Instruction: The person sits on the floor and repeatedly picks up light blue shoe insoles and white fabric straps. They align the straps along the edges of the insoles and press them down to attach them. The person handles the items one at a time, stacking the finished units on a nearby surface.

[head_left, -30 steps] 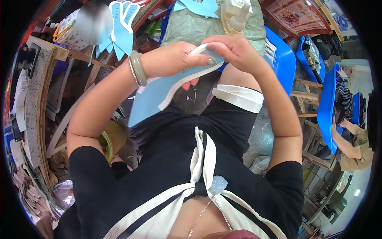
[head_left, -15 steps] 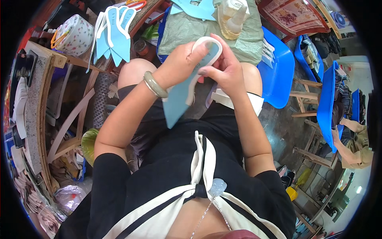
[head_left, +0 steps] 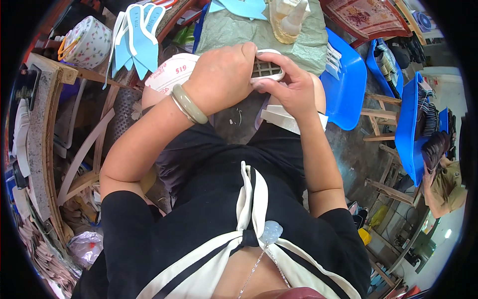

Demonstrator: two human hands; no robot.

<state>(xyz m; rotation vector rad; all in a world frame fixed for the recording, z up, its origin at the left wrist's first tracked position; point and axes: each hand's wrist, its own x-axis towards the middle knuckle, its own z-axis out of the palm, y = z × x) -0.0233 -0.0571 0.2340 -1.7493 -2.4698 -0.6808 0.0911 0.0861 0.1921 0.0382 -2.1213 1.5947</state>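
Observation:
My hands hold an insole over my lap, its white, red-printed underside facing up. The broad end points left and lies over my left knee, while the rounded end, rimmed by a white strip, shows a grid-like patch at the right. My left hand closes over the middle of the insole, with its fingertips at the rim of the rounded end. Around that end, my right hand pinches the rim between thumb and fingers. White strips lie across my right thigh.
Blue insoles with white edging lie at the far left beside a flowered pot. Ahead, a green-covered surface bears more blue pieces and a glue bottle. Blue tubs stand right, where another person's hand holds a dark shoe.
The insole has been turned over from its blue face to its white underside and swung so its broad end points left. The other person now holds up a dark shoe.

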